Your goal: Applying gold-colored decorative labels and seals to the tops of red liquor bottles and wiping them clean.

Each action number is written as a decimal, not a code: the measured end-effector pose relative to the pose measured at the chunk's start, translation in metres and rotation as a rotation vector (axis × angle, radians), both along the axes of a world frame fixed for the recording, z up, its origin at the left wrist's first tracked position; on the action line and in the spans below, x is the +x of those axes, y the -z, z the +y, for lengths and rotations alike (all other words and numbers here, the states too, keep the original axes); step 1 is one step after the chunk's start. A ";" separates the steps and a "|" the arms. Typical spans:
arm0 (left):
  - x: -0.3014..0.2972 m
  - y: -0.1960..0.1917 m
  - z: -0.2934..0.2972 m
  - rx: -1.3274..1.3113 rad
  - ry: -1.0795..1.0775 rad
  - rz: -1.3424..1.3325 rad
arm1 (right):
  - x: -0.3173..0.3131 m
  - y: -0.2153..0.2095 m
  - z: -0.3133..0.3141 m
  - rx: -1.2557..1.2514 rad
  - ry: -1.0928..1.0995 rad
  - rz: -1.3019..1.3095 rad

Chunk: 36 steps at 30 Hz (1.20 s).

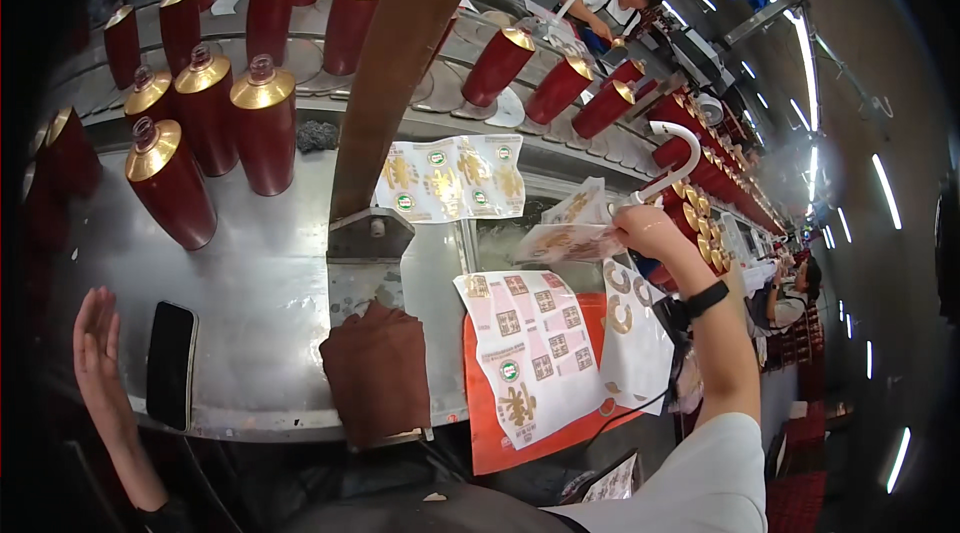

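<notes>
We could not make out the far end of the conveyor, where the red bottles blurred into one row, and a brown upright post (400,63) hid part of the belt behind it. The dark left rim of the view swallowed some bottles too.

Our left hand (97,348) was raised at the near left edge of the metal surface (260,283), released, palm flat and fingers straight, holding nothing, just beside a black phone (171,364) lying on that edge. Our right hand (648,230), forearm stretched out and a black band on the wrist, pinched a label sheet (566,241) beyond the right edge of the surface, close under a white hook (676,161).

We counted four red bottles (265,123) with gold shoulders standing at the far left corner of the surface, one brown cloth (377,370) at the near edge, and one printed sheet (530,348) on an orange pad (483,423).
</notes>
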State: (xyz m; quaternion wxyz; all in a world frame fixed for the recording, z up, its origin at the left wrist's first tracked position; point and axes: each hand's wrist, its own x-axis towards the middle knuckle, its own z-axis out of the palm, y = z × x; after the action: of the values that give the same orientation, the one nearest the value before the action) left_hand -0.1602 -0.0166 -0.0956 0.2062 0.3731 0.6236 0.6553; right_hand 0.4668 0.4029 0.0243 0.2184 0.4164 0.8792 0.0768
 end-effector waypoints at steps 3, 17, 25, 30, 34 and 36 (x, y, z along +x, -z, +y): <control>0.010 -0.002 0.007 0.044 0.038 -0.051 | -0.019 -0.037 -0.019 0.088 -0.092 -0.053; 0.012 0.001 0.004 0.086 0.036 -0.229 | -0.216 -0.057 0.052 -0.308 -0.254 0.036; 0.009 0.001 -0.015 0.000 -0.017 -0.193 | -0.253 0.055 0.112 0.014 -0.057 0.292; 0.012 -0.003 -0.001 0.068 0.016 -0.217 | -0.160 0.057 0.129 0.077 0.026 0.384; 0.017 -0.005 0.004 0.027 -0.012 -0.167 | -0.113 0.052 0.096 0.010 0.135 0.551; 0.025 -0.017 -0.007 -0.042 -0.133 -0.048 | -0.116 0.050 0.088 -0.178 0.166 0.624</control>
State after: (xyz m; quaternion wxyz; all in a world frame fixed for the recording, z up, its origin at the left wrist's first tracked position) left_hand -0.1355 -0.0238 -0.0784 0.1850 0.3106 0.6555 0.6630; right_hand 0.3506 0.4905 -0.0262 -0.0205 0.4692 0.8701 -0.1494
